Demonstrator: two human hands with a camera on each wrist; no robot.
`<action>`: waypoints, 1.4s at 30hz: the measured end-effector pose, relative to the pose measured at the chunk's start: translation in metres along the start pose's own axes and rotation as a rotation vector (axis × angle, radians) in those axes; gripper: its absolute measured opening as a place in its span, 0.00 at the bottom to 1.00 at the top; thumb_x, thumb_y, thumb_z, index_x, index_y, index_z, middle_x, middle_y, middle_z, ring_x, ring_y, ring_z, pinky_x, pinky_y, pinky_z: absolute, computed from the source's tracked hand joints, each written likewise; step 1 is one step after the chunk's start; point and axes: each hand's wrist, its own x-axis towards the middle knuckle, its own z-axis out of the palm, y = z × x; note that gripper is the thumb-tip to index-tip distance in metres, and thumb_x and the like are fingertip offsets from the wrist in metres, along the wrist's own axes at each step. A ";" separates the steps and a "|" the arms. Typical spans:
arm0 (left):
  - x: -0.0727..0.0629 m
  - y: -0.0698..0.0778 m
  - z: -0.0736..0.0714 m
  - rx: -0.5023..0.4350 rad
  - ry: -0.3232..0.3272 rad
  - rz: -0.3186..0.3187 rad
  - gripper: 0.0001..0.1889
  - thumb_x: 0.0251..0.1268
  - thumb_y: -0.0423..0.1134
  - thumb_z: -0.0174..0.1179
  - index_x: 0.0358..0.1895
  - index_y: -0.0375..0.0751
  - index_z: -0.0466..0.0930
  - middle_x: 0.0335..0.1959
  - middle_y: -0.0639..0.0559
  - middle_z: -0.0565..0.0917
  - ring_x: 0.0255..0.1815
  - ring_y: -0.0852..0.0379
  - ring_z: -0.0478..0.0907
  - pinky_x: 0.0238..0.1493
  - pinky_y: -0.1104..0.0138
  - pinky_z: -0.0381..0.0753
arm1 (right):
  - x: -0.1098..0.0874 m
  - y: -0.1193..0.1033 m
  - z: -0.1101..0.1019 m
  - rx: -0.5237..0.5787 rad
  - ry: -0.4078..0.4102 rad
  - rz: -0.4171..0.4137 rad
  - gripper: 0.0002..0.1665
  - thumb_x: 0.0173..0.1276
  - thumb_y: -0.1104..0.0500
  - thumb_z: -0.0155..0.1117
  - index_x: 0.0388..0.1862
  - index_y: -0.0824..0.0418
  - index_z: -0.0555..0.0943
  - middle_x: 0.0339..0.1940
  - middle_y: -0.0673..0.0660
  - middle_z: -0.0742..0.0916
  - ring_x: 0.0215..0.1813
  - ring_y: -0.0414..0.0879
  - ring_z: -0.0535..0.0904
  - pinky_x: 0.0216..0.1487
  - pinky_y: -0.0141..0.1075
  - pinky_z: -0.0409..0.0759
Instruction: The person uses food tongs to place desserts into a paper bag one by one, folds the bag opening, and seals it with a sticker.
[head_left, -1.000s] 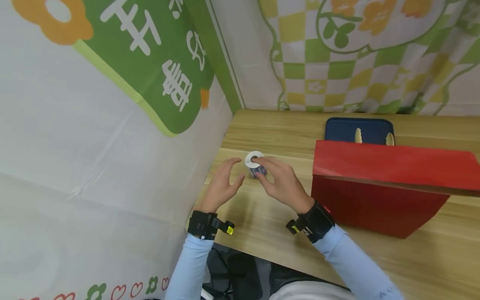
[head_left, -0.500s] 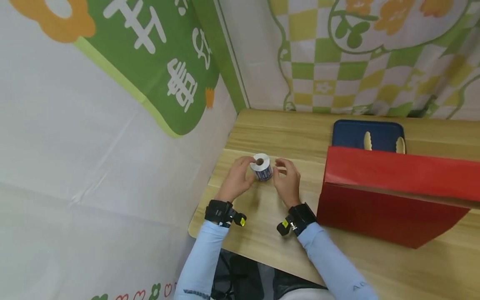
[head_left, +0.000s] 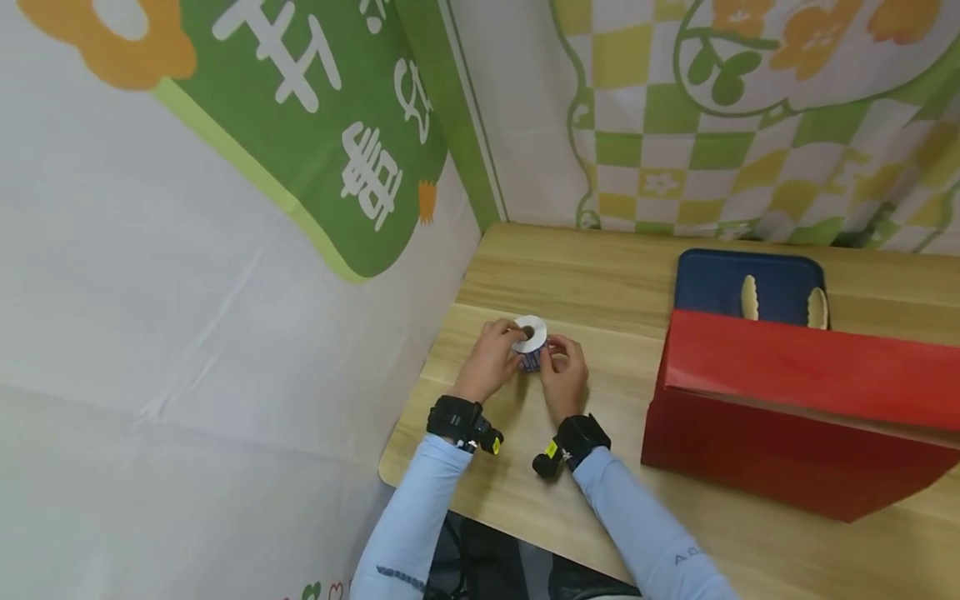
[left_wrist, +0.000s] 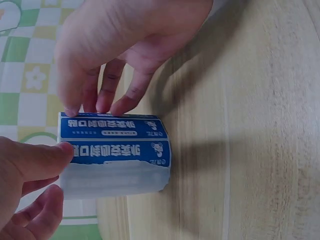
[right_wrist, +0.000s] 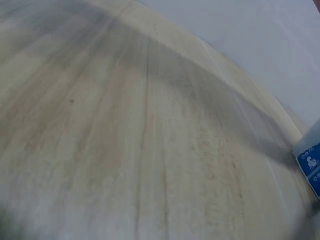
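Note:
A roll of blue-and-white printed stickers [head_left: 532,363] stands upright on the wooden table, its white ring-shaped end and dark core facing up. My left hand [head_left: 486,365] grips it from the left, fingers over the top at the core and thumb on the printed side. From the right, my right hand [head_left: 567,382] holds its bent fingertips against the side of the roll. In the left wrist view, a bare whitish strip with a ragged edge runs beside the blue labels [left_wrist: 115,150]. Only a corner of the roll [right_wrist: 311,161] enters the right wrist view; the right hand is largely hidden there.
A large red box [head_left: 787,442] stands on the table at right. Behind it lies a dark blue tray [head_left: 712,279], partly hidden, with two pale scalloped tips [head_left: 750,297] showing. White printed sheeting [head_left: 247,333] borders the table on the left, and a checkered curtain [head_left: 667,150] hangs behind.
The right hand has left the roll's top and come round to its right side. The left hand has moved in from the left and taken hold. The head view has shifted slightly left.

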 end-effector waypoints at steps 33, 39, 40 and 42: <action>-0.001 0.004 0.006 0.084 0.046 -0.020 0.12 0.55 0.30 0.72 0.43 0.39 0.86 0.49 0.46 0.82 0.50 0.48 0.78 0.50 0.60 0.80 | -0.014 0.000 0.019 -0.160 0.184 -0.087 0.05 0.67 0.65 0.64 0.39 0.68 0.82 0.44 0.61 0.83 0.37 0.49 0.82 0.36 0.27 0.80; 0.002 0.007 0.005 0.123 0.029 -0.033 0.13 0.55 0.30 0.72 0.45 0.41 0.86 0.50 0.46 0.82 0.50 0.48 0.78 0.51 0.60 0.81 | -0.009 0.000 0.018 -0.169 0.210 -0.102 0.03 0.66 0.68 0.62 0.36 0.68 0.82 0.41 0.61 0.84 0.38 0.50 0.82 0.36 0.28 0.80; 0.002 0.008 0.005 0.129 0.022 -0.040 0.13 0.56 0.30 0.71 0.45 0.41 0.86 0.50 0.46 0.82 0.50 0.48 0.77 0.51 0.60 0.81 | -0.007 0.000 0.017 -0.150 0.206 -0.105 0.03 0.66 0.69 0.62 0.36 0.68 0.82 0.41 0.61 0.84 0.38 0.50 0.82 0.36 0.27 0.80; 0.004 0.009 0.004 0.137 0.018 -0.053 0.13 0.57 0.30 0.71 0.46 0.41 0.85 0.51 0.45 0.82 0.50 0.47 0.77 0.50 0.60 0.81 | -0.006 -0.001 0.015 -0.103 0.187 -0.121 0.04 0.64 0.70 0.63 0.37 0.69 0.82 0.41 0.62 0.84 0.37 0.49 0.82 0.36 0.25 0.80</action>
